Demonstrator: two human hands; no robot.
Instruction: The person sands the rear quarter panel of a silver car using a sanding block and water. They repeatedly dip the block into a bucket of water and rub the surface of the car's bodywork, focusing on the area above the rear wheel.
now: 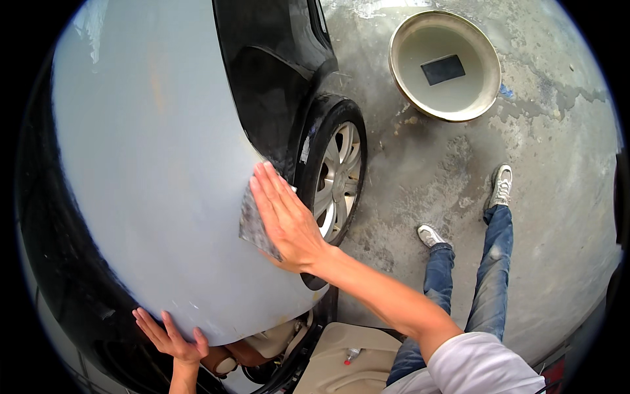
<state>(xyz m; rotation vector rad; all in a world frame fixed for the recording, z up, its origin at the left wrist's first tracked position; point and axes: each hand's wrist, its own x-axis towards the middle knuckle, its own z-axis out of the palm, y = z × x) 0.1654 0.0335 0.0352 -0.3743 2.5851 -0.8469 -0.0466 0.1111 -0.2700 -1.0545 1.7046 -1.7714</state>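
Note:
A broad, matte grey car panel [154, 197] curves up the left side of the view, bordered by black bodywork. My right hand [287, 226] lies along its right edge near the wheel, fingers straight and close together. Under that palm is a worn grey sheet of sandpaper [252, 223], pressed against the panel and partly hidden by the hand. At the lower left, my left hand [172, 338] rests on the panel's near edge with fingers spread and nothing held.
Beside the car, a round basin [398, 56] of cloudy water stands on the stained concrete floor [551, 184], a dark rectangular pad [443, 69] in it. The car wheel [338, 174] is right of my right hand. An open door [348, 358] with beige trim lies below.

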